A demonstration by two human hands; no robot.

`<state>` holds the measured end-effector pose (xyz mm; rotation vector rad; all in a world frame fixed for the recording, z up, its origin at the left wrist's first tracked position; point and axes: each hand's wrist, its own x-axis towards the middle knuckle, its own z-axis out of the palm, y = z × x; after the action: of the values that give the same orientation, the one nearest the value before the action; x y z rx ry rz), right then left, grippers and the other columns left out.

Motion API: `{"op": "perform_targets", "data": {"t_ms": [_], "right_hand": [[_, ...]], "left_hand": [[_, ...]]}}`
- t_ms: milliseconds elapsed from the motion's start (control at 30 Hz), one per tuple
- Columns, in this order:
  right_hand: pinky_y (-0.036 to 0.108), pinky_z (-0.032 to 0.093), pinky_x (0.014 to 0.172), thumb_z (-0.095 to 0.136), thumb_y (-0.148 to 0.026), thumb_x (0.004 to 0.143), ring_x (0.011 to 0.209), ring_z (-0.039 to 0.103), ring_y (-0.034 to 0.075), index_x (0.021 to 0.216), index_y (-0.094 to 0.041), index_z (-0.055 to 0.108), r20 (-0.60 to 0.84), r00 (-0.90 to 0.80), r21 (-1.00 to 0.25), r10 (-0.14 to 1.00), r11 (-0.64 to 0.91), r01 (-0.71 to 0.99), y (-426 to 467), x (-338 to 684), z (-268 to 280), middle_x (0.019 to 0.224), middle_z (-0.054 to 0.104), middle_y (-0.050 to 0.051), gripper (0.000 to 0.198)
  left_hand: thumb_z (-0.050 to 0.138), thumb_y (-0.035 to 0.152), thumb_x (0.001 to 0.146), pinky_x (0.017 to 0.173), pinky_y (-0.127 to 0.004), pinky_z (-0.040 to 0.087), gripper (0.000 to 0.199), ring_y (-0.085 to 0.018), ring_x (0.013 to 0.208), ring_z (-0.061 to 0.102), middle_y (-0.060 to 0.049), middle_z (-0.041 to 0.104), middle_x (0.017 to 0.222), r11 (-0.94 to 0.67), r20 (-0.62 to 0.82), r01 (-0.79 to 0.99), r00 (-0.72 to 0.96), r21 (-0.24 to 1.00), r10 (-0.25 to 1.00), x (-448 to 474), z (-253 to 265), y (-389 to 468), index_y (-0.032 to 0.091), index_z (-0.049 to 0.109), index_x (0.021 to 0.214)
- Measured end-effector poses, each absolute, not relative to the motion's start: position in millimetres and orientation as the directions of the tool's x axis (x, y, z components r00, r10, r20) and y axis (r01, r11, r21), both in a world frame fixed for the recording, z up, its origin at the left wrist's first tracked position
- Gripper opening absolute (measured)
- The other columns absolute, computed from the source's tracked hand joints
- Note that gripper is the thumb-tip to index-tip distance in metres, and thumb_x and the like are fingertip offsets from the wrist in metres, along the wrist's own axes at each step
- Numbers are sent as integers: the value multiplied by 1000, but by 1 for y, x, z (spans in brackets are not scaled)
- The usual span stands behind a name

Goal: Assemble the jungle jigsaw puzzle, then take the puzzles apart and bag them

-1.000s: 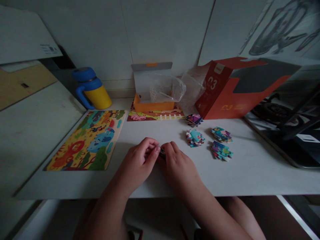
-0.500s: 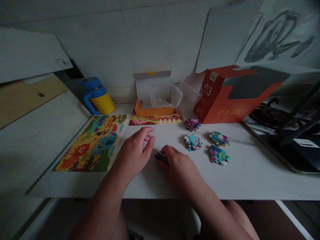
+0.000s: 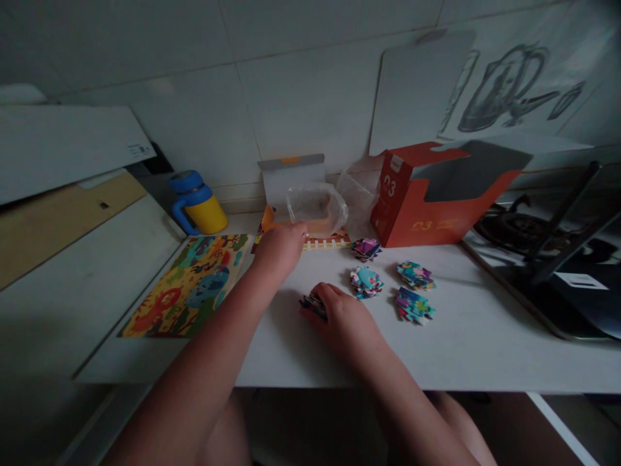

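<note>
My right hand (image 3: pixel 339 314) is closed around a stack of jigsaw puzzle pieces (image 3: pixel 313 305) on the white table; its palm side is hidden. My left hand (image 3: pixel 284 246) reaches to the front of the small orange box (image 3: pixel 272 220), fingers pinched at the near edge of a clear plastic bag (image 3: pixel 317 206). The bag sags over the box's front wall. Right of my right hand lie several stacks of puzzle pieces: a purple one (image 3: pixel 366 248), a light-blue one (image 3: pixel 367 281), a teal-and-purple one (image 3: pixel 416 275) and a teal one with a yellow-green shape (image 3: pixel 414 305).
A colourful animal picture sheet (image 3: pixel 194 285) lies at the left, below a blue-and-yellow mug (image 3: pixel 206 210). Another printed sheet (image 3: pixel 327 244) is partly under the box. A large orange carton (image 3: pixel 436 207) stands at the back right, beside a black stove (image 3: pixel 572 291).
My left hand has moved forward from the table to the plastic bag and its fingers have closed. The bag sits slightly nearer. My right hand stays on its stack; the view has tilted up.
</note>
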<state>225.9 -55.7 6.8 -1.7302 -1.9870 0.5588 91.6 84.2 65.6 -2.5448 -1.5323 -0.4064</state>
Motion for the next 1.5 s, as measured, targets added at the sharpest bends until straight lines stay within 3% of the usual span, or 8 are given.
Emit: {"op": "perform_targets", "data": {"t_ms": [167,367,500,633,900,1133,1267,1500], "right_hand": [[31,39,68,70,-35,99,85,72,22,108,-23,65,76,-139,-560,987,158,813,-57,226,2,106,75,5,16],[31,41,69,72,-34,97,86,73,23,107,-23,65,100,-103,-590,990,143,795,-62,227,5,102,77,6,16],[32,44,69,72,-47,96,85,74,27,113,-24,65,194,81,-626,978,60,777,-66,251,12,97,78,7,29],[35,46,69,70,-63,91,83,74,29,120,-24,63,277,323,-625,905,-85,776,-66,297,15,98,79,11,48],[29,40,52,65,-62,93,53,60,17,119,-25,68,29,324,-607,946,-241,757,-29,332,13,85,77,5,46],[33,49,65,54,-70,96,61,68,18,125,-16,70,-5,282,-293,959,-271,917,-17,327,11,127,72,21,64],[35,48,62,45,-73,99,51,66,20,125,-13,70,-162,264,-188,951,-293,938,-13,326,18,104,78,19,71],[34,49,67,52,-74,98,66,74,26,96,-18,78,-251,170,-145,953,-211,967,-2,318,27,81,77,14,61]], "left_hand": [[56,19,102,79,-33,53,19,-24,89,75,-10,80,97,-455,362,889,409,50,838,74,48,67,21,74,102],[59,12,91,86,-33,57,25,-23,89,74,-10,80,103,-514,581,811,285,278,763,53,29,63,18,74,111],[60,29,98,72,-28,56,21,-18,74,73,-5,81,90,-504,623,707,115,496,774,42,25,62,20,77,108],[61,39,100,63,-24,52,24,-15,67,72,-2,79,82,-524,684,614,-37,591,729,35,29,67,21,76,95],[66,39,99,58,-22,45,26,-11,58,58,2,67,67,-609,783,553,-138,569,606,34,36,59,21,66,80],[63,38,100,63,-23,48,20,-12,63,62,2,68,73,-608,736,537,-37,585,676,29,34,62,22,62,89],[65,30,95,65,-24,50,13,-12,65,64,4,66,77,-608,710,538,24,584,704,28,30,64,24,57,104],[71,29,92,69,-28,50,56,-15,68,63,4,65,82,-568,672,578,46,586,739,29,30,61,25,43,140]]}}
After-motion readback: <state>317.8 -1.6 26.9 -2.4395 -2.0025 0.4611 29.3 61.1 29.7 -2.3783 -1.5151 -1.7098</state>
